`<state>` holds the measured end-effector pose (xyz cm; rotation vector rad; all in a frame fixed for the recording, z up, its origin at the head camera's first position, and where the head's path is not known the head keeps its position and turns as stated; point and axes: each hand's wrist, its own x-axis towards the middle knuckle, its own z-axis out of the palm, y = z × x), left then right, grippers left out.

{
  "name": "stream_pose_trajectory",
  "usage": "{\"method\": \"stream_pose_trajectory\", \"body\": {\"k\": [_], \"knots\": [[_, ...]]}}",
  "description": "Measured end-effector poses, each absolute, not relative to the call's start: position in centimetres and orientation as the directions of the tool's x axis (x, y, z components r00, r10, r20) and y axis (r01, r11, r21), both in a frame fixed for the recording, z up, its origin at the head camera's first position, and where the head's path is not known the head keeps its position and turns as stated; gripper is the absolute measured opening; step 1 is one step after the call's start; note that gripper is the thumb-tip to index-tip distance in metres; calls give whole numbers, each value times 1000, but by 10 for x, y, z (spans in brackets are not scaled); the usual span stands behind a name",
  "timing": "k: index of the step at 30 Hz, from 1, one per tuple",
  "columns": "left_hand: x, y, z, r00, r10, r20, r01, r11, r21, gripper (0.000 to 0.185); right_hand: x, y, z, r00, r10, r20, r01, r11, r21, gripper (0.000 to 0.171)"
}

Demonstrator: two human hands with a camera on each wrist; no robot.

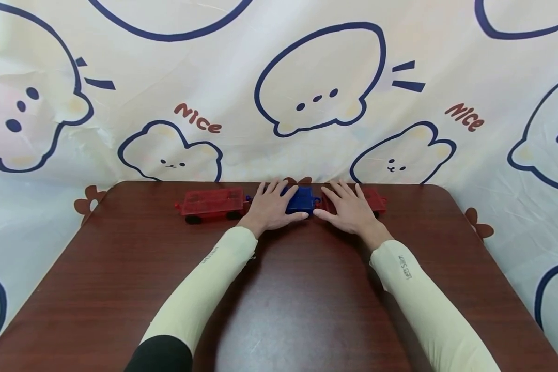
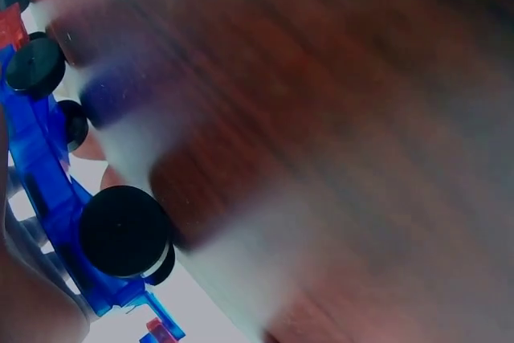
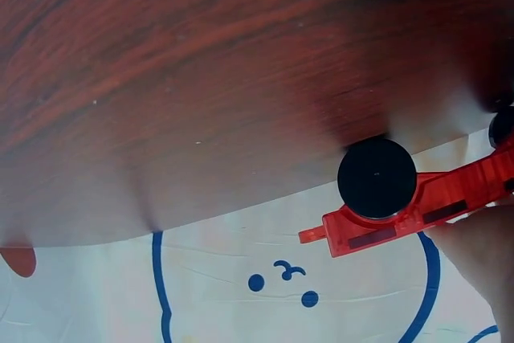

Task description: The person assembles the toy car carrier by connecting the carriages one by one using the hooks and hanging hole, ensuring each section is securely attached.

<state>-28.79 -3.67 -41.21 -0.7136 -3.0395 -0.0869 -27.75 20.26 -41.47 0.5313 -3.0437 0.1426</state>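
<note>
You had three translucent plastic toy wagons strung out in a row along the far edge of the dark wood-grain table (image 1: 279,310), right up against the cartoon-print cloth backdrop (image 1: 316,77).

Your left hand (image 1: 272,209) lay over the blue translucent wagon (image 1: 301,200) in the middle, fingers spread on top and thumb running along its near side, so it looked more like steadying than a real clamp. Your right hand (image 1: 349,209) sat the same way on the red translucent wagon on the right (image 1: 374,199), fingers flat over its top. Neither hand was clenched.

The two wagons met end to end between your hands, which I'd guess is why you had one palm on each: it lines up the hitch ends. I couldn't tell whether they were actually joined.

The other red translucent wagon (image 1: 212,203) sat just left of your left hand, untouched.

The wrist views showed black wheels on the blue wagon (image 2: 124,230) and on the red one (image 3: 377,177).
</note>
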Motion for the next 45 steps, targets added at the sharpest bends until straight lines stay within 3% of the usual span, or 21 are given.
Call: {"method": "stream_pose_trajectory", "body": {"k": [13,24,45], "knots": [[-294,-32,-411,-902,431,-22,430,902,20,95,-283,202,-417,-939,-343,28,-344,939,-27,96],[-296,-30,-413,-898,438,-34,438,899,-4,97,-284,209,-418,-939,-343,20,-343,939,8,90],[-302,-31,-414,-901,433,21,431,890,149,97,-294,208,-424,-950,-308,43,-308,951,9,92]]}}
